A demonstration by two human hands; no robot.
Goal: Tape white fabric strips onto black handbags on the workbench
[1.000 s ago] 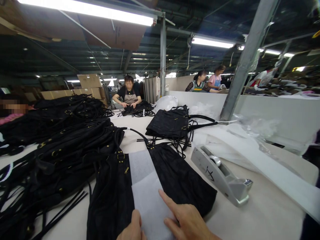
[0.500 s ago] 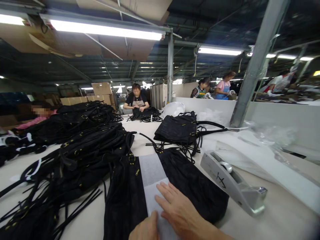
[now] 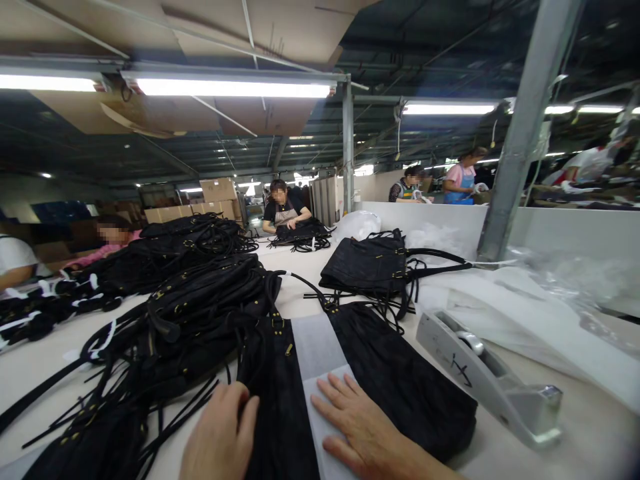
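Covering the black bag's middle: a white sheet [image 3: 319, 350] runs lengthwise, black cloth to either side, a crosswise edge showing just above the right hand; clock hours below are read around this sheet, 12 pointing away from the wearer.
Black bag [image 3: 403, 377]: flat on the desk [image 3: 300, 267], directly before the wearer, its handle arching at 12, small gold fittings at 11.
Right hand [image 3: 360, 427]: at 4 to 5, palm down on the sheet, fingers slightly spread and straight, gripping nothing.
Left hand [image 3: 220, 427]: at 8, beside the bag's near side, fingers bent, thumb apart; whether it has hold of anything, I cannot tell.
Tape dispenser [image 3: 490, 380]: at 3, grey, dark marks on its side, near the bag.
Second bag [image 3: 363, 267]: at 1, black, handles stretched toward 2.
White wrapping [image 3: 500, 293]: between 2 and 3, past the dispenser.
Heaped bags [image 3: 200, 327]: at 10, black, straps tangled.
Co-worker [image 3: 287, 210]: just before 12, both hands on black goods across the desk.
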